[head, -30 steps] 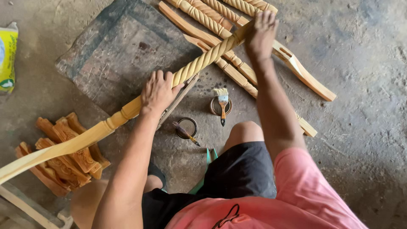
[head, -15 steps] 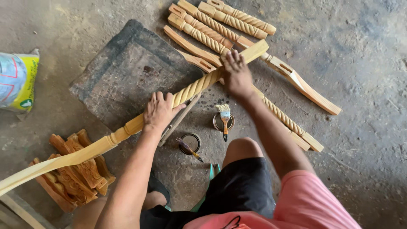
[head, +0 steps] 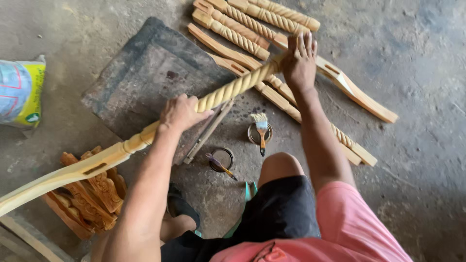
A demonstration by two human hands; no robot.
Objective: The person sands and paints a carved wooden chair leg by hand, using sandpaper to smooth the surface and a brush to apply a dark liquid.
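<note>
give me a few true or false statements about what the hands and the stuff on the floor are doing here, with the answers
1. Both hands grip one twisted wooden leg. True: the left hand holds its middle, the right hand its far end.
2. The brush lies on the slab. False: it rests across a small tin on the floor.
3. A second tin has a stick across it. True.
4. The carved pieces are stacked on the slab. False: they lie on the floor, under the leg's plain end.
5. More twisted legs lie beyond the right hand. True.
</note>
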